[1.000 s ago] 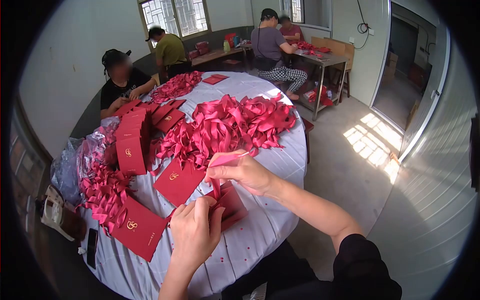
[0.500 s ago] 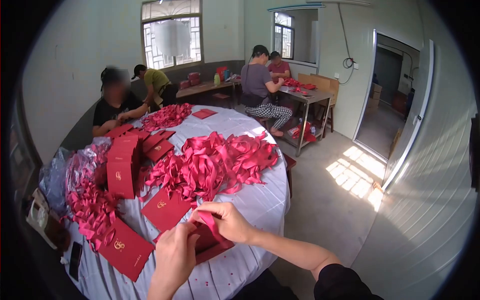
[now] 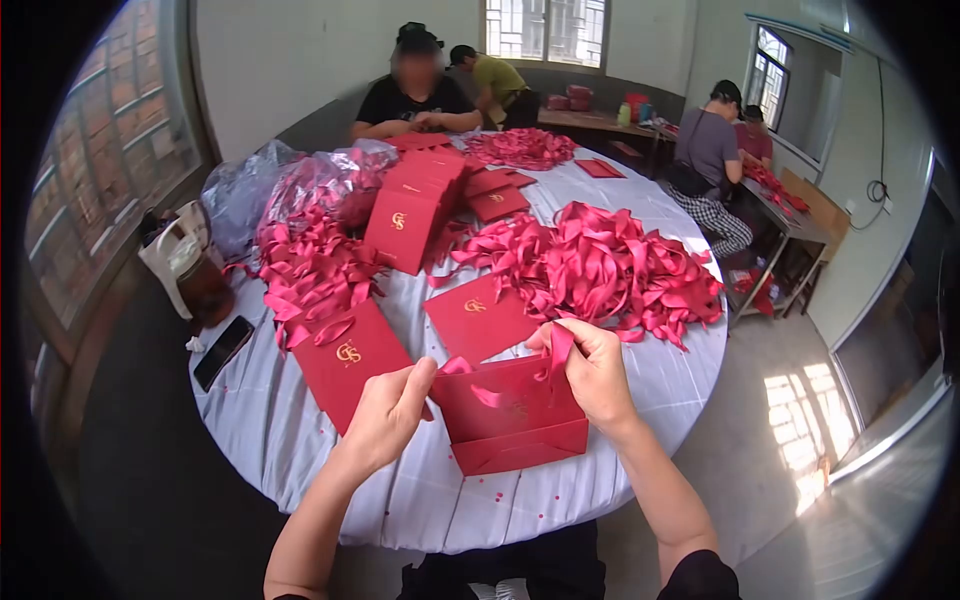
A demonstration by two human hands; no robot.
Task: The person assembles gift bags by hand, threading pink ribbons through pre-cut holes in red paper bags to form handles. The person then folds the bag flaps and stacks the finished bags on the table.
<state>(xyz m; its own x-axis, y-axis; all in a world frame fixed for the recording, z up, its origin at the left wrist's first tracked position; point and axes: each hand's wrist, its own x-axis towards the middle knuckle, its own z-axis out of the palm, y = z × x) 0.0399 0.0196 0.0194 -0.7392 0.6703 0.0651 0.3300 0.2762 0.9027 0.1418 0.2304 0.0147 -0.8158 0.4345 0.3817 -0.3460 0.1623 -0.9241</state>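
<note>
A red paper gift bag (image 3: 520,450) is held tilted over the near side of the table, its folded base toward me. My left hand (image 3: 385,415) is closed at the bag's left edge, thumb up. With fingers pinched, my right hand (image 3: 597,372) grips a pink-red ribbon (image 3: 561,350) at the bag's top right. A short piece of ribbon also shows on the panel near the left side. Flat red bags with gold lettering, one to the left (image 3: 350,360) and another just beyond (image 3: 478,318), lie close to my hands.
A large ribbon heap (image 3: 620,265) covers the right middle of the white-clothed table (image 3: 640,470). Stacked red bags (image 3: 410,215), more ribbons (image 3: 315,265) and a phone (image 3: 224,353) are to the left. A person in black (image 3: 420,105) sits opposite; others work behind.
My view has turned left, so the table appears farther right. My hands have moved apart, and the bag's front and base now show between them. The right hand still holds ribbon.
</note>
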